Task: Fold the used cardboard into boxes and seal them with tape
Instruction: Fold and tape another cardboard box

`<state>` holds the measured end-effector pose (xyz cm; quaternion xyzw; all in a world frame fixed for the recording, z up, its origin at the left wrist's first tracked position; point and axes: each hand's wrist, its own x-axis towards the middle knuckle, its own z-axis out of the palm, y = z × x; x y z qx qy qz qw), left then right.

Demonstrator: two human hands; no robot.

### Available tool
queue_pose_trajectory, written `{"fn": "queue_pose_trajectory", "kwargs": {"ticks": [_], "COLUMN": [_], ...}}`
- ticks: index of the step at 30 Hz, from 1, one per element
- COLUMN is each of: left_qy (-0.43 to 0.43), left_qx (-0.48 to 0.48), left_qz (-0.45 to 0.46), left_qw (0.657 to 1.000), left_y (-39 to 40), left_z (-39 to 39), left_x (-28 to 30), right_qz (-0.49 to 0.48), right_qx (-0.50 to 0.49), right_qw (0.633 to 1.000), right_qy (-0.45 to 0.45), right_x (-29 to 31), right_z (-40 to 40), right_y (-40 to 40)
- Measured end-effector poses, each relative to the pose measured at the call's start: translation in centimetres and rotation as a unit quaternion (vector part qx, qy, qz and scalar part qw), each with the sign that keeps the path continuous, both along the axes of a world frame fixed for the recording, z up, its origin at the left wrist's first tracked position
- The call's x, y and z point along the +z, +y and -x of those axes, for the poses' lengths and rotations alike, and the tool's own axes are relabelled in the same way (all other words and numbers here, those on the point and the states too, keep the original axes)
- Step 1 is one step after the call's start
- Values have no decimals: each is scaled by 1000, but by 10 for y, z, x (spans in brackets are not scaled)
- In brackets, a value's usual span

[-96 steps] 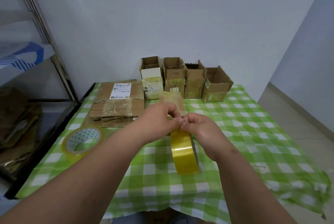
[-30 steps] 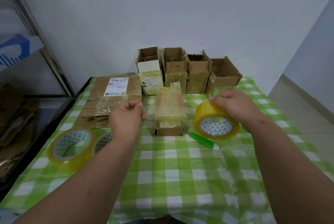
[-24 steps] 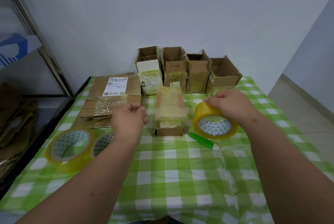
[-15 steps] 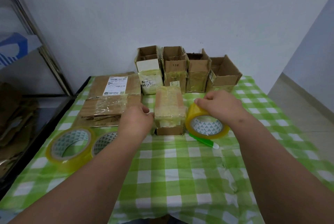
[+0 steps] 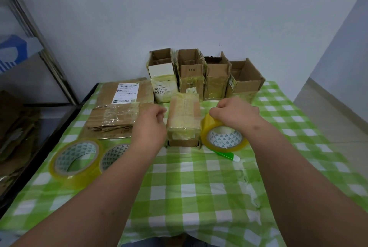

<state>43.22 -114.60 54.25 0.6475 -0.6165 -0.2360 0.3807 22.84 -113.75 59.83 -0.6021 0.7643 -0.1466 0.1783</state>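
Observation:
A small closed cardboard box (image 5: 183, 137), wrapped in yellowish tape, lies on the checked tablecloth at the table's middle. My left hand (image 5: 149, 125) sits against the box's left side with its fingers curled, pinching the free end of a tape strip (image 5: 184, 111). The strip shows as a hazy film across the box top. On the box's right side, my right hand (image 5: 235, 113) grips the top of a yellow tape roll (image 5: 225, 139) that stands tilted. A green cutter (image 5: 227, 155) lies partly under that roll.
Two more tape rolls (image 5: 75, 159) (image 5: 113, 155) lie at the left. Behind them is a stack of flattened cardboard (image 5: 119, 115). Several open boxes (image 5: 215, 79) stand in a row against the wall. A metal shelf (image 5: 29, 67) holding cardboard stands left of the table.
Both hands have come inward and down to the box's sides. The right hand brought the roll left, over the green cutter, and the left hand moved right to the box.

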Motion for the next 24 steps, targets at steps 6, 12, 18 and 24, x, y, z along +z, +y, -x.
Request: {"fn": "queue_pose_trajectory", "kwargs": {"ticks": [6, 12, 18, 24], "left_qy": [-219, -216, -187, 50], "left_qx": [-251, -238, -244, -262], "left_qz": [-58, -55, -59, -129], "left_qw": [941, 945, 950, 955], "left_y": [2, -2, 2, 3], "left_z": [12, 7, 9, 2], "left_x": [-1, -4, 1, 5], "right_qz": [22, 45, 0, -35], "right_qx": [27, 7, 21, 41], "right_qw": [998, 991, 996, 999], "right_qy": [-49, -126, -85, 5], "right_x": [-1, 6, 7, 4], "right_z": [0, 25, 20, -6], "right_y": [5, 15, 8, -5]}}
